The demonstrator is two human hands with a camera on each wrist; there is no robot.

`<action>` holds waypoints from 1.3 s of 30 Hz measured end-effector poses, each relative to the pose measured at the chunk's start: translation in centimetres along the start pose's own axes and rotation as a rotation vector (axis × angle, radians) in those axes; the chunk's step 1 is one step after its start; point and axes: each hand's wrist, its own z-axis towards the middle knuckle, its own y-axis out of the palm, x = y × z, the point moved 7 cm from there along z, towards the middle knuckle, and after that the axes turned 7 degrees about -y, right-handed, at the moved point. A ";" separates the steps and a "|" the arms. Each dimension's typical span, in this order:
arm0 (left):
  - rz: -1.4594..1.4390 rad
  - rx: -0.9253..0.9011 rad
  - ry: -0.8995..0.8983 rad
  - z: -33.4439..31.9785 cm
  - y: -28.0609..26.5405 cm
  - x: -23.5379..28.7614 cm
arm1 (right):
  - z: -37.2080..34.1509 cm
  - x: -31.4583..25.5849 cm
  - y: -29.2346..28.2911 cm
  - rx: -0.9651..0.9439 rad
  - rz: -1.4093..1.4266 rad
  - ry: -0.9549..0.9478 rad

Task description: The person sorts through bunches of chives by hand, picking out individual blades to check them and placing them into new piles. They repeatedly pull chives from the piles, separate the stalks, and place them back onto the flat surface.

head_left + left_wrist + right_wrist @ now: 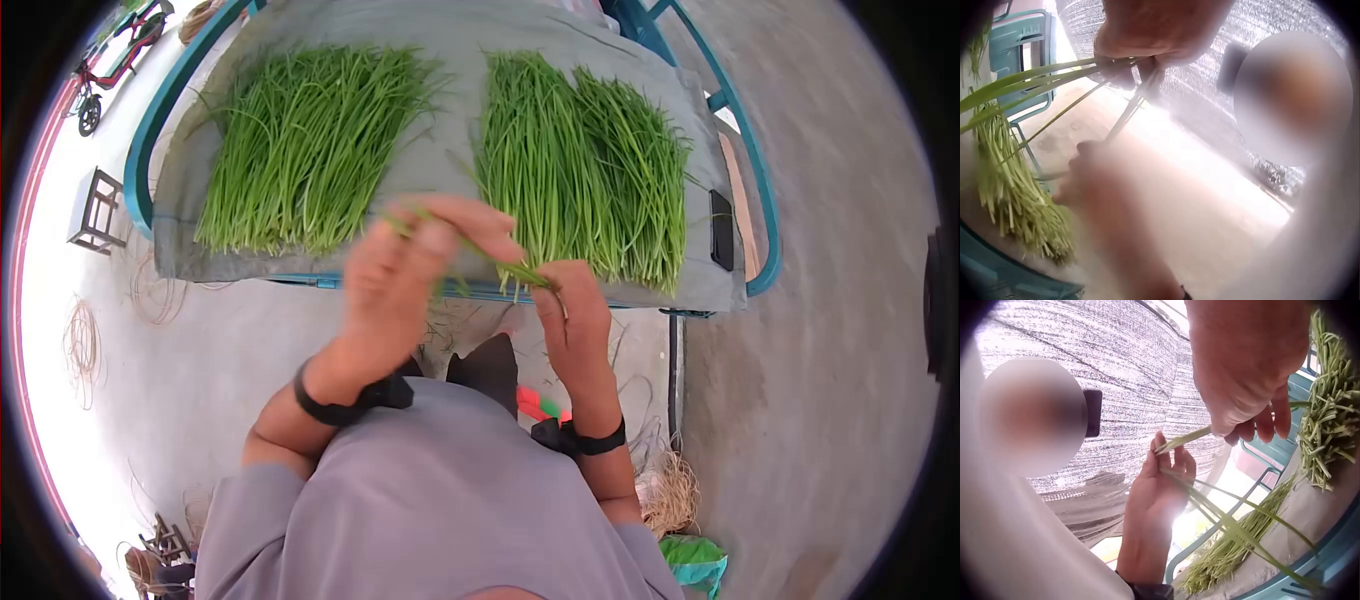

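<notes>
A few green chives [520, 272] stretch between my two hands in front of the bed's near edge. My left hand [390, 285], blurred in the head view, pinches one part of them; long leaves [1029, 84] trail away from its fingertips in the left wrist view. With thumb and fingers my right hand [578, 320] grips the other end, and the pale stems [1188, 439] run across to the left fingertips in the right wrist view. Beyond the hands lie a wide pile of chives [310, 150] at left and two adjoining piles [545, 160] at right, cut ends toward me.
The piles lie on a grey sheet [440, 150] over a cart bed with blue-green rails [765, 200]. A black phone [721, 230] lies at its right edge. A small stool [97, 210] stands left; bundled straw ties [675, 495] and a green bag [695, 562] sit on the floor.
</notes>
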 end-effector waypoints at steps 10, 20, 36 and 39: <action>-0.939 0.338 0.121 -0.9 -12.9 3.0 | -4.0 2.1 -2.7 0.007 -0.191 0.062; -1.023 0.410 0.083 -3.2 -19.2 4.2 | -7.8 6.5 -7.5 0.271 -0.220 0.382; -0.341 0.184 -0.525 -1.4 -4.5 -3.0 | -0.3 3.4 -1.1 -0.062 -0.532 -0.103; -0.211 0.061 -0.548 -1.3 -3.1 -3.1 | -0.7 3.6 -2.0 0.037 -0.403 -0.040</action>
